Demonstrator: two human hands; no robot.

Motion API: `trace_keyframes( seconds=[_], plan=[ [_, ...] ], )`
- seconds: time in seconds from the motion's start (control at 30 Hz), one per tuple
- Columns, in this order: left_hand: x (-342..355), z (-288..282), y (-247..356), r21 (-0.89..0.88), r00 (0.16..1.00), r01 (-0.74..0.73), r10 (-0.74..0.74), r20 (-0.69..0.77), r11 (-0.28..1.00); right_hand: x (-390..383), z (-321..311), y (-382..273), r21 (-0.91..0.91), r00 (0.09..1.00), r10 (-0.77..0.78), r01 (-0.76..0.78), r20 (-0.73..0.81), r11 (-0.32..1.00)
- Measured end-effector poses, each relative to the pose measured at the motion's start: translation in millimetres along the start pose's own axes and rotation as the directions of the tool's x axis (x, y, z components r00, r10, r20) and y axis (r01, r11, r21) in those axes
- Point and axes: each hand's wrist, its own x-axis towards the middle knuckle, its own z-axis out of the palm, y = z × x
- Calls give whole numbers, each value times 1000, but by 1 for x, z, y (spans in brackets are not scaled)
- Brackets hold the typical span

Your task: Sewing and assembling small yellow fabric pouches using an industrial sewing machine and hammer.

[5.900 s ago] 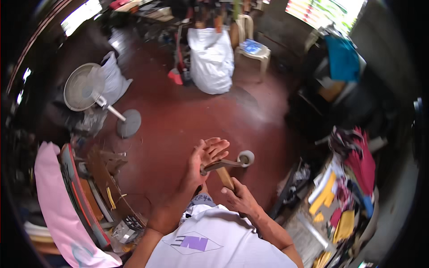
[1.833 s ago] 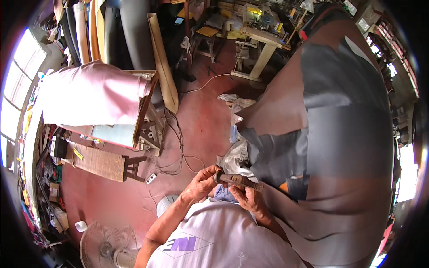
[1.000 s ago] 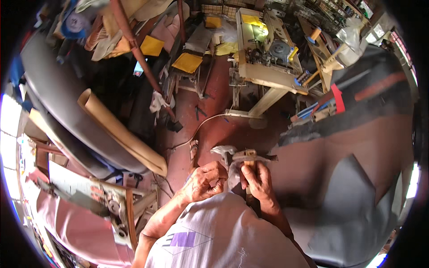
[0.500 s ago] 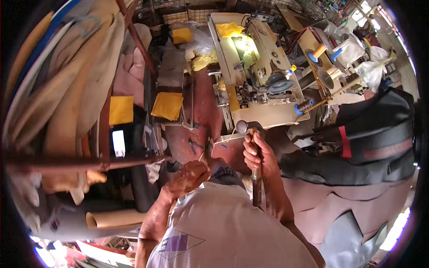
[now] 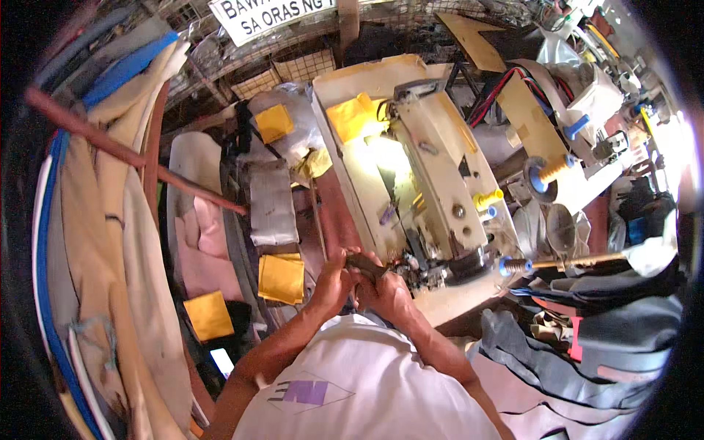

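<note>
Small dark piece [image 5: 364, 265] pinched between both hands, right at the near edge of the sewing machine [image 5: 433, 198]. Can't make out what it is: dark, flat-ish, mostly covered by fingers.

Left hand [image 5: 334, 282] is curled closed on its left end. Right hand [image 5: 392, 293] is closed on the right end, knuckles up, touching the machine's needle end. Fingertips of both hidden under the piece.

The machine is cream, lit by its own lamp, head running away from the person on a cream table [image 5: 345, 95]. Needle area is a dark tangle, unreadable. Yellow thread spool [image 5: 490, 198] and a blue one [image 5: 490, 213] stand on the machine's right side.

Left of the hands: yellow foam squares [image 5: 281, 278], grey padded piece [image 5: 270, 202], rolled beige and blue material [image 5: 110, 242] running off the left rim. Right: dark grey fabric [image 5: 587, 352] heaped, partly cut off by the rim. Far right is blown out by glare. White shirt [image 5: 359, 389] fills the bottom edge.
</note>
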Motion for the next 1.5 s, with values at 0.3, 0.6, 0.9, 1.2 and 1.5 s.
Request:
trace_keyframes(
  seconds=[0.3, 0.6, 0.9, 1.2, 1.5],
  plan=[
    [143, -44, 70, 1000, 901, 8, -433, -14, -14, 70, -3, 70, -121, 921, 350, -372, -173, 920],
    [432, -61, 141, 615, 717, -697, -366, 593, -369, 201, 21, 94, 29, 730, 585, -616, -352, 787],
    [526, -85, 144, 196, 241, -970, -587, 773, -141, 292, 53, 90, 21, 559, 592, -717, -580, 697],
    [580, -100, 165, 52, -28, -992, -616, 787, 111, 315, 69, 112, -74, 566, 440, -667, -697, 741],
    [576, -101, 167, -78, -126, -991, -583, 802, 107, 325, 90, 123, -139, 555, 298, -613, -777, 778]
  ],
)
